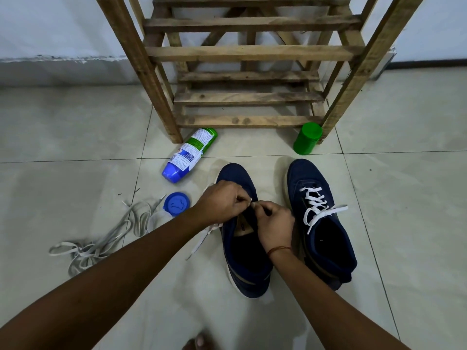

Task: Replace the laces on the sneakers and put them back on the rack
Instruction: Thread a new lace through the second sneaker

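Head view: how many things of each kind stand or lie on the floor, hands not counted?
Sneakers: 2, the one being laced and the laced one.
Wooden rack: 1.
Containers: 3, lying spray bottle, green jar, blue-lidded jar.
Loose lace pile: 1.
Total: 7.

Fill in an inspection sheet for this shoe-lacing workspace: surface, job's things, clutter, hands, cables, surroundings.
Surface: pale tiled floor with dark grout lines.
Job's things: navy sneaker under the hands, a white lace trailing from it onto the floor; second navy sneaker beside it, laced in white; loose greyish laces piled apart from both; wooden slatted rack behind.
Clutter: spray can lying on its side; blue lid; green plastic container by the rack's leg.
Hands: left hand and right hand both pinch the lace over the sneaker's tongue.
Cables: nothing seen.
Surroundings: white wall behind the rack; the person's toes at the bottom edge.
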